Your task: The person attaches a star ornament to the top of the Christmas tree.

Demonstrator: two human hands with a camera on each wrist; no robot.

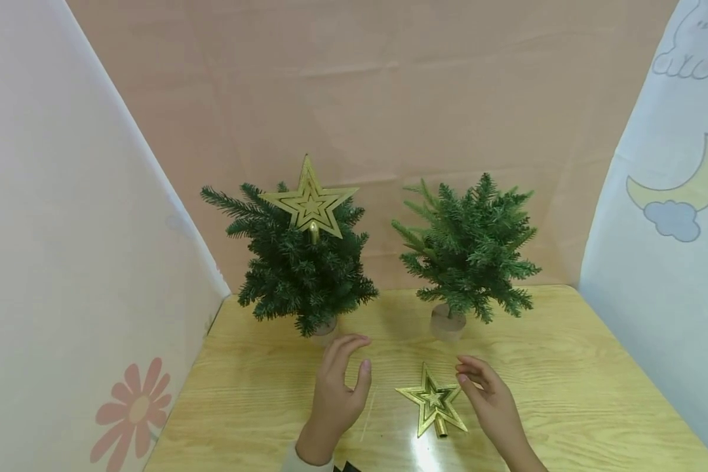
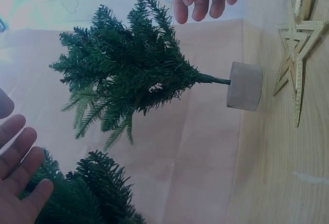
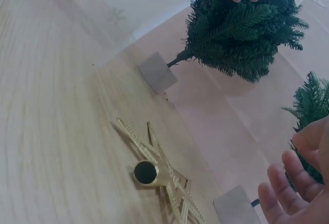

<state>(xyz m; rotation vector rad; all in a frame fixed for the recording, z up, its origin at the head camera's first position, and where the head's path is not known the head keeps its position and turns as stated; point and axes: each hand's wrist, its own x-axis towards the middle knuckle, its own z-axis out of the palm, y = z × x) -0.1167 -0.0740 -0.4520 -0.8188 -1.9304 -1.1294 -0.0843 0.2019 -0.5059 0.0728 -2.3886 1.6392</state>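
Two small artificial Christmas trees stand at the back of the table. The left tree (image 1: 307,275) carries a gold star topper (image 1: 311,203) at its top; the right tree (image 1: 478,249) has bare upper branches. Another gold star topper (image 1: 433,400) lies on the table between my hands, its hollow socket toward me. My left hand (image 1: 339,390) is raised in front of the left tree, fingers relaxed and holding nothing. Beside the lying star, my right hand (image 1: 492,400) hovers with loosely bent fingers, its fingertips overlapping one star point in the head view.
Each tree has a round wooden base, such as the right one's base (image 1: 447,322). A pinkish cloth backdrop (image 1: 389,98) hangs behind the wooden table (image 1: 566,393). White printed panels flank both sides, the left panel (image 1: 65,196) showing a flower.
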